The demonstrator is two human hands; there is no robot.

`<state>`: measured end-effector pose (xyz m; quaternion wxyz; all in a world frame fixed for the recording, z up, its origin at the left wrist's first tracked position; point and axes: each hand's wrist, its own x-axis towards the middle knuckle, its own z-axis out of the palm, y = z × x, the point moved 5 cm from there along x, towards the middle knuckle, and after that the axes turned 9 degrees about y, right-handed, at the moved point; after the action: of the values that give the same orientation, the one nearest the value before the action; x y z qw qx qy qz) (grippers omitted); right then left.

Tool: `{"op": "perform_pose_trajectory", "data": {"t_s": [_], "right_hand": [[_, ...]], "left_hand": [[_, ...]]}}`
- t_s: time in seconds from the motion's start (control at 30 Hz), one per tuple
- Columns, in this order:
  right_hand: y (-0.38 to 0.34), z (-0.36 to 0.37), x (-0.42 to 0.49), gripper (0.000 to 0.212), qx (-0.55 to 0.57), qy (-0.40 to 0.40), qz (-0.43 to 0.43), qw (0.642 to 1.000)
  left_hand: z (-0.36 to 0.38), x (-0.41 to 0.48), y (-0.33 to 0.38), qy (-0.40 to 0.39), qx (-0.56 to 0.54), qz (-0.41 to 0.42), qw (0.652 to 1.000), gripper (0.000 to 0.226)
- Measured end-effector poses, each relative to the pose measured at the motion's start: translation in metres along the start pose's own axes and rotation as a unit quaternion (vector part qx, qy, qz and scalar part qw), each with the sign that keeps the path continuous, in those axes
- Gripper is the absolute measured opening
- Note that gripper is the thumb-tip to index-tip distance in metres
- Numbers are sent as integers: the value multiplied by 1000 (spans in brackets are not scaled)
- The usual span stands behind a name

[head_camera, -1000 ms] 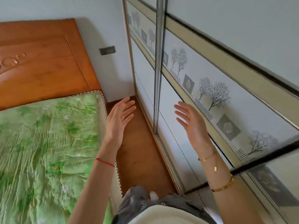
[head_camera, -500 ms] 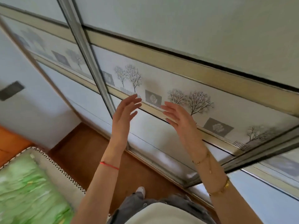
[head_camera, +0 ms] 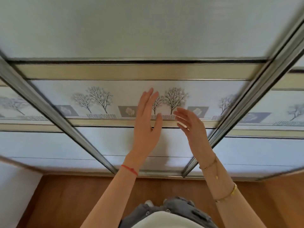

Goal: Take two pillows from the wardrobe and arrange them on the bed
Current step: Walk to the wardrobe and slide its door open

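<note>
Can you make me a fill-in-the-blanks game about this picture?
1. Both hands are raised toward the wardrobe ____.
2. The band on the left wrist is ____.
3. The pictures on the middle panel show bare ____.
4. The floor is made of ____.

Missing words: door; red; trees; wood

Brown wooden floor (head_camera: 69, 199) below, white wall (head_camera: 14, 191) at lower left corner.

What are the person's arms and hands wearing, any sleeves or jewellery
Both forearms are bare, with no sleeves in view. The left hand has a thin red string bracelet at the wrist. The right hand has a fine gold chain bracelet at the wrist and a thicker gold bangle further up the forearm. No gloves or rings visible.
</note>
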<state>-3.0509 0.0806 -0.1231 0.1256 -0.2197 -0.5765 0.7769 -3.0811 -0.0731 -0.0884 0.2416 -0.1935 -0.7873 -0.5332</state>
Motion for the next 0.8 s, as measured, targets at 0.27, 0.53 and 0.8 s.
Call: {"op": "perform_pose_trajectory", "data": {"t_s": [0.27, 0.53, 0.8], "right_hand": [[-35, -31, 2, 31, -75, 117, -173, 975], [-47, -31, -6, 44, -199, 140, -318, 916], [-43, -20, 1, 43, -158, 124, -281, 939]], "left_hand": [[50, 13, 13, -46, 83, 97, 991, 70], [63, 12, 6, -51, 231, 123, 964, 83], [58, 14, 4, -51, 277, 110, 953, 89]]}}
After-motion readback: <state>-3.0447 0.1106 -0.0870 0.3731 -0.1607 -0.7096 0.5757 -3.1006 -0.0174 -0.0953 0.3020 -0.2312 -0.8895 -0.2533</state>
